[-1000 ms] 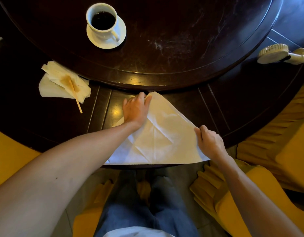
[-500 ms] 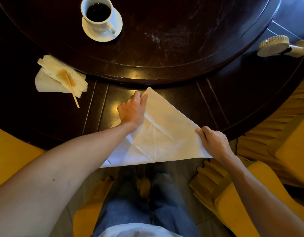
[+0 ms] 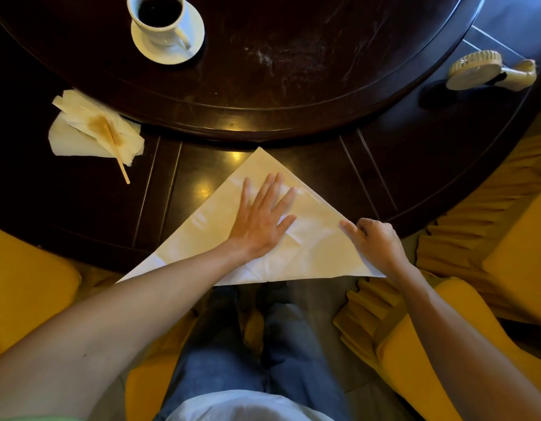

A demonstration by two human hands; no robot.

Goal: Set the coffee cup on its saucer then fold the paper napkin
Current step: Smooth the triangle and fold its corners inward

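Note:
A white coffee cup [image 3: 160,22] full of dark coffee stands on its white saucer [image 3: 175,54] on the raised round centre of the dark table. A pale paper napkin [image 3: 321,241] lies in a triangle at the table's near edge, its long edge hanging slightly over. My left hand [image 3: 261,221] lies flat on the napkin's middle, fingers spread. My right hand [image 3: 374,241] presses the napkin's right side near its corner, fingers curled and the forefinger pointing left.
A crumpled, coffee-stained napkin [image 3: 81,129] with a wooden stirrer [image 3: 119,158] on it lies at the left. A small cream hand fan [image 3: 488,71] rests at the right on the table's outer ring. Yellow chair covers [image 3: 506,214] flank my lap.
My left hand has left the napkin's top corner and now lies flat and open on its middle. My right hand stays at the right corner. The view has shifted down slightly.

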